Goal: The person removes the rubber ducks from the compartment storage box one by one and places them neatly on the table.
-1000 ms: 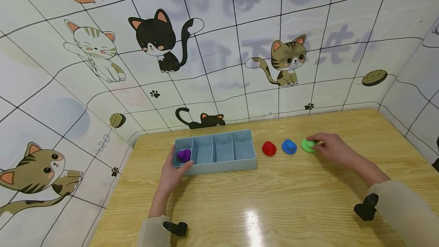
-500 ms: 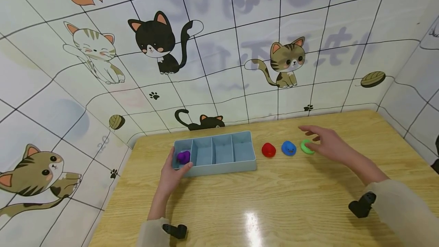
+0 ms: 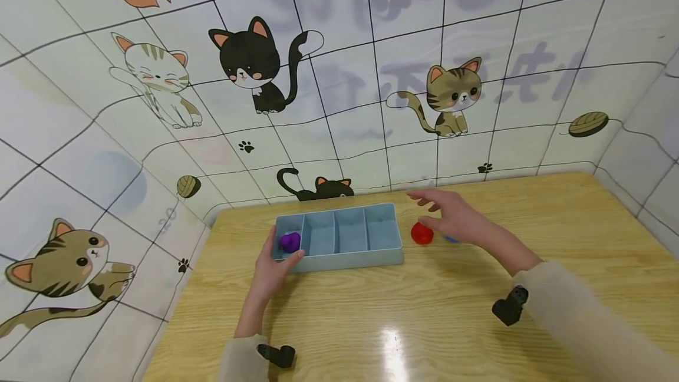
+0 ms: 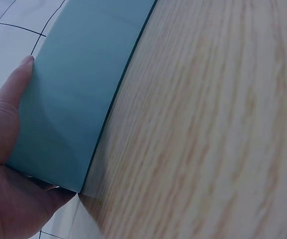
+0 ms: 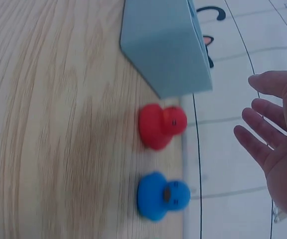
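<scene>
My left hand point(image 3: 273, 270) grips the left end of a pale blue divided box point(image 3: 345, 262), thumb over the front wall and fingers along the end. In the left wrist view the thumb point(image 4: 19, 79) presses the box's side wall point(image 4: 78, 94). A purple rubber duck point(image 3: 289, 242) sits in the leftmost compartment. My right hand point(image 3: 453, 217) hovers over the table with fingers spread and nothing held. Below its thumb is a red rubber duck point(image 3: 422, 233), just right of the box. A blue rubber duck point(image 5: 160, 196) stands beside the red one. The green duck is hidden.
The wooden table point(image 3: 339, 323) ends at a wall point(image 3: 350, 152) covered in cat drawings, which rises close behind the box. The box's other compartments point(image 3: 351, 234) hold nothing. Dark wrist cameras point(image 3: 510, 305) are strapped over both sleeves.
My right hand has let go of the green duck and moved left, over the blue and red ducks. The left hand keeps its grip on the box.
</scene>
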`<state>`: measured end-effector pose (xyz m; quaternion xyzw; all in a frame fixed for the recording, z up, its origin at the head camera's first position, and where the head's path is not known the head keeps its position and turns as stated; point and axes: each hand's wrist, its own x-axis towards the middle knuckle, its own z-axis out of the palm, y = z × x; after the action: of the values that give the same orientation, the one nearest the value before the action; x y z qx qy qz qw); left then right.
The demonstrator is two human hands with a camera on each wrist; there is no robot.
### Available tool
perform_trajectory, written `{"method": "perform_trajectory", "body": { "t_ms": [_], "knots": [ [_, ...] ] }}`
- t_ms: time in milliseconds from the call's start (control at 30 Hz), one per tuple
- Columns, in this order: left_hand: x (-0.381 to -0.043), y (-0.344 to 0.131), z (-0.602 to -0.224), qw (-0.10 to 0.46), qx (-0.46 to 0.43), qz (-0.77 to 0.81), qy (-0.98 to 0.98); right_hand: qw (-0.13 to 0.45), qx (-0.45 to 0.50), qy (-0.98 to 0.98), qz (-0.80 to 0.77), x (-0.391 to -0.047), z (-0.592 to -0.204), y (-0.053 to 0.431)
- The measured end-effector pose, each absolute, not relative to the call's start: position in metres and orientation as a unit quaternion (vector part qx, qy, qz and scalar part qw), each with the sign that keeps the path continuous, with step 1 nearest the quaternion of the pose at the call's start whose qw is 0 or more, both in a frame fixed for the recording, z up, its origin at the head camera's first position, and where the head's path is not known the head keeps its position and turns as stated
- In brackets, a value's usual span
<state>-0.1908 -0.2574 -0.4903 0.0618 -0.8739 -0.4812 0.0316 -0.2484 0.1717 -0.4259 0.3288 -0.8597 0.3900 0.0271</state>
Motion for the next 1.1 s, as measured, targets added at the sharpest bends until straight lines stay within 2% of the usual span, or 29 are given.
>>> {"method": "perform_trajectory", "body": {
  "t_ms": [500, 833, 1100],
  "knots": [
    [-0.191, -0.26, -0.492, 0.039, 0.068, -0.491, -0.868, -0.014, 0.396, -0.828, 0.398, -0.252, -0.422, 0.087],
    [-0.193, -0.255, -0.496, 0.05, 0.056, -0.498, -0.864, -0.061, 0.402, -0.834, 0.373, -0.256, -0.42, 0.046],
    [-0.193, -0.26, -0.496, 0.047, 0.059, -0.499, -0.863, -0.067, 0.409, -0.844, 0.339, -0.261, -0.418, 0.01]
  ]
}}
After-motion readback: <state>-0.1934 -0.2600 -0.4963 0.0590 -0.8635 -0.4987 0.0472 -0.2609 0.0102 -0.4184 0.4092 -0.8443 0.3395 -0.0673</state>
